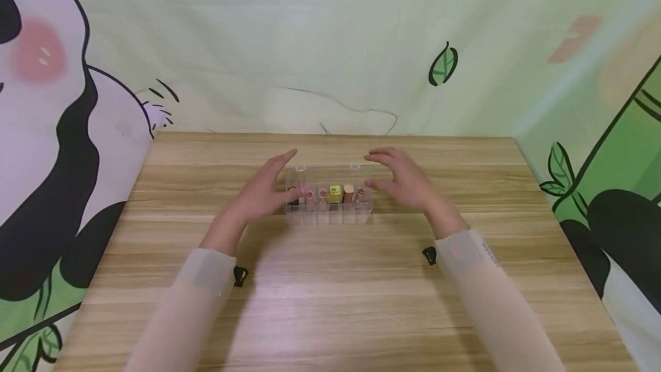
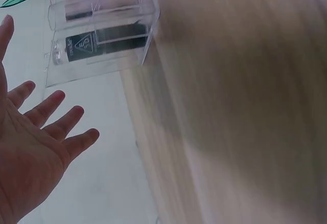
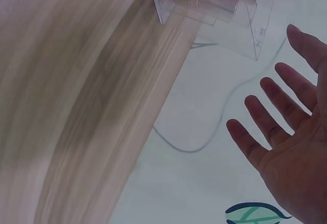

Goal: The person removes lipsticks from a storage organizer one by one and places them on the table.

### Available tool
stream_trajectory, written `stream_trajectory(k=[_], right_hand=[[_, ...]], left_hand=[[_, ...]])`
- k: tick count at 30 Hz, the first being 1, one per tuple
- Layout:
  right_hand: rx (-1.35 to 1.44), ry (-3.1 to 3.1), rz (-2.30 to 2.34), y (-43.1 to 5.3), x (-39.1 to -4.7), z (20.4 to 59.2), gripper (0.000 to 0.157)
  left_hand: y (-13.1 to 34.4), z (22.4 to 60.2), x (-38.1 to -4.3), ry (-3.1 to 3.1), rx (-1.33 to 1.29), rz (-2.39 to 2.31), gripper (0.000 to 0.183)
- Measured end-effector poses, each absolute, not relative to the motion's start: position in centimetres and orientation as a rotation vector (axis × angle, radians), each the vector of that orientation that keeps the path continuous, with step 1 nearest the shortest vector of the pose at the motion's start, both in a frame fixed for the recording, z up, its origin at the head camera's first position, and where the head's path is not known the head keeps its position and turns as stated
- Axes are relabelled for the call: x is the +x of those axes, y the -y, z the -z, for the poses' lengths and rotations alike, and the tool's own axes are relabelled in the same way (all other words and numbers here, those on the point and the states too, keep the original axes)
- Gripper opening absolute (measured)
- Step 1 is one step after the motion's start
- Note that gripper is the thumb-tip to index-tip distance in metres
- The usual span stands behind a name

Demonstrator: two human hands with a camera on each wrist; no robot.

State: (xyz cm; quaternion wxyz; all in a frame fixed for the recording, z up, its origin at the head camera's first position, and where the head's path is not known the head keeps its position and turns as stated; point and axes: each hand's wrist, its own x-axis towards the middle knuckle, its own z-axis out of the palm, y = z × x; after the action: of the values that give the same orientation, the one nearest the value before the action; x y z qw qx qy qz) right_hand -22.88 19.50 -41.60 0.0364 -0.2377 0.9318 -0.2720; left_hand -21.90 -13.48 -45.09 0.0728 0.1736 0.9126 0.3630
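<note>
Left hand (image 1: 262,191) and right hand (image 1: 405,183) flank the clear organizer (image 1: 329,217), fingers extended, gripping nothing; steady, even, two-sided support seems advisable.

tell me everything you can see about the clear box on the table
The clear box looks like plastic, wider than deep, split by dividers into a row of six compartments, each holding a small item. A taller see-through panel with two small tabs rises at its back; whether it is a lid is unclear. It stands on the wood-grain table, toward the back edge. The left grip and right grip flank it, apparently without touching.
</note>
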Motion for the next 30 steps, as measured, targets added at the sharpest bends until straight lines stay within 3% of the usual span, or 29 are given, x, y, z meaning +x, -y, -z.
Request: stream_trajectory(k=[30], right_hand=[[-0.755,-2.859,1.041,-18.2,-20.7,44.1,0.044]], left_hand=[[12.1,47.5,-19.9,-2.601,0.379,-1.425,0.105]])
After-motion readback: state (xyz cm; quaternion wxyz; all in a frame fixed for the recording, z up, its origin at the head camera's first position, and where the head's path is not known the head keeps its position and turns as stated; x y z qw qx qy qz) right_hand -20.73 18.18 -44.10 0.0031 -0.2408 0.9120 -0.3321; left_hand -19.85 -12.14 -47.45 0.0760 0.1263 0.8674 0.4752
